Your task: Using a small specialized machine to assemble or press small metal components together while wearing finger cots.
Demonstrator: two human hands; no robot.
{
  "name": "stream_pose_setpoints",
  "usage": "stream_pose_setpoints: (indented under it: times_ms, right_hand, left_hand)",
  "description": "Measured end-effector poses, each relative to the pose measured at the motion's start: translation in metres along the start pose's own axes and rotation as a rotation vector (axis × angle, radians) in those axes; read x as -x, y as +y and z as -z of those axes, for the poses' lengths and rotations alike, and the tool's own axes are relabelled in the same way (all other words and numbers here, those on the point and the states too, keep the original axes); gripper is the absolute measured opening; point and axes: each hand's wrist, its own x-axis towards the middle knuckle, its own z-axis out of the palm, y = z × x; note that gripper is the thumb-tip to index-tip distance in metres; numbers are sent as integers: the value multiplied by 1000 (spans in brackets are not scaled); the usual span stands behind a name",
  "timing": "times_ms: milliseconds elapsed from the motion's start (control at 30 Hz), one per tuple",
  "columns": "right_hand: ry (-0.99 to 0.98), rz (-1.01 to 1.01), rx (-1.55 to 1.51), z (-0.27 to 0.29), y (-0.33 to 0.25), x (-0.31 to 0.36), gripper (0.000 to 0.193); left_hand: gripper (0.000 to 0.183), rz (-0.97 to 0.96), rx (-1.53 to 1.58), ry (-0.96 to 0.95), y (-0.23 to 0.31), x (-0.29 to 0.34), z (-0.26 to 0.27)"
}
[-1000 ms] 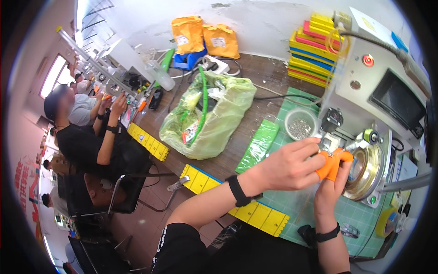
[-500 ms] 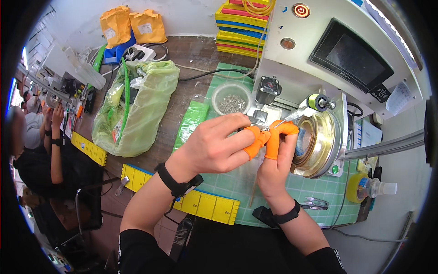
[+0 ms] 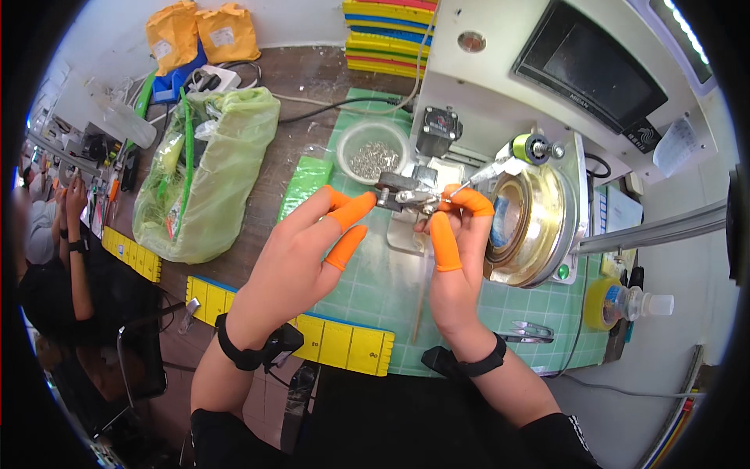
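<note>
My left hand (image 3: 301, 246), with orange finger cots on its fingertips, has its fingers apart and holds nothing. Its foremost fingertip is beside the round dark knob of a small metal clamp fixture (image 3: 410, 194) on the machine. My right hand (image 3: 459, 254), also in orange finger cots, is at the fixture's right end. Its forefinger and thumb curl together around something small I cannot make out. A pointed metal nozzle (image 3: 484, 173) slants down toward these fingers. Behind the fixture stands a round translucent bowl (image 3: 375, 125) of small metal pieces.
A white machine with a dark screen (image 3: 590, 66) and a large wire spool (image 3: 539, 227) stands on the right. Snips (image 3: 530, 334) lie on the green mat (image 3: 375, 313). A bag-lined bin (image 3: 219, 187) and a yellow ruler strip (image 3: 344, 344) are leftward. Another person sits far left.
My left hand has opened and drawn back left from the fixture, uncovering its knob. My right hand stays at the fixture's right end. The whole view has shifted slightly.
</note>
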Motion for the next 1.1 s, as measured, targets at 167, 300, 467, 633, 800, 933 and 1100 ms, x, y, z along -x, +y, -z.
stream_pose_setpoints:
  times_ms: [167, 300, 467, 633, 800, 933, 1100]
  right_hand:
    - [21, 11, 98, -3, -7, -2, 34]
    - [19, 105, 110, -5, 6, -4, 21]
    - [89, 119, 129, 0, 8, -4, 14]
    - [136, 39, 90, -2, 6, -1, 16]
    - [131, 49, 106, -3, 10, -11, 16]
    - [130, 23, 84, -12, 1, -11, 17]
    - [135, -18, 59, -1, 10, -16, 19]
  left_hand:
    - [24, 3, 49, -325, -16, -14, 6]
    - [22, 34, 160, -467, -26, -24, 9]
    - [20, -45, 11, -394, -16, -20, 11]
    - [27, 54, 71, -381, 5, -47, 61]
    - [38, -48, 616, -274, 38, -106, 33]
    - [40, -204, 536, -476, 37, -148, -17]
    - [35, -345, 607, -448, -4, -146, -18]
